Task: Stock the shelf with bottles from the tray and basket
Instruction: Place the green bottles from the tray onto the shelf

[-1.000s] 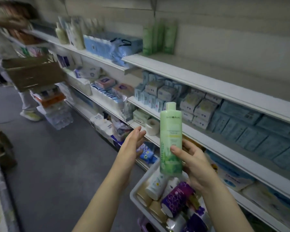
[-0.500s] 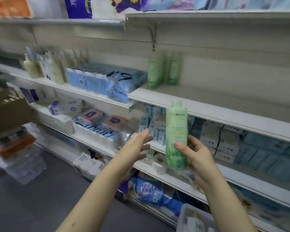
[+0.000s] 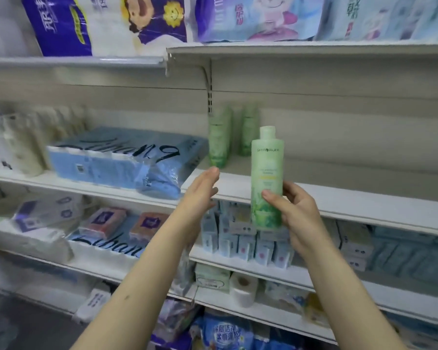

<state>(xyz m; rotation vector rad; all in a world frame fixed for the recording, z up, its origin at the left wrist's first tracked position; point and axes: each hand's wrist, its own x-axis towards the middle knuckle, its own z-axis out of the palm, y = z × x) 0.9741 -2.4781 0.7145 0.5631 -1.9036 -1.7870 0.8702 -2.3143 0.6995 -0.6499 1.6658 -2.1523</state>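
Observation:
My right hand (image 3: 292, 210) grips the lower part of a tall light-green bottle (image 3: 267, 168), upright, in front of the white shelf (image 3: 339, 195). My left hand (image 3: 200, 193) is raised beside it, fingers straight, holding nothing, a little left of the bottle. Two or three matching green bottles (image 3: 220, 140) stand at the back left of that shelf, next to the upright bracket. The tray and basket are out of view.
A blue pack of tissue (image 3: 127, 157) lies left of the green bottles. Pale pump bottles (image 3: 18, 145) stand farther left. Boxes (image 3: 238, 238) fill the shelf below, paper rolls (image 3: 243, 286) lower down. Large toilet-paper bags (image 3: 111, 21) sit on the top shelf.
The view has tilted up from the tray to the shelves. Both hands rose, bringing the green bottle level with the shelf where the matching bottles stand.

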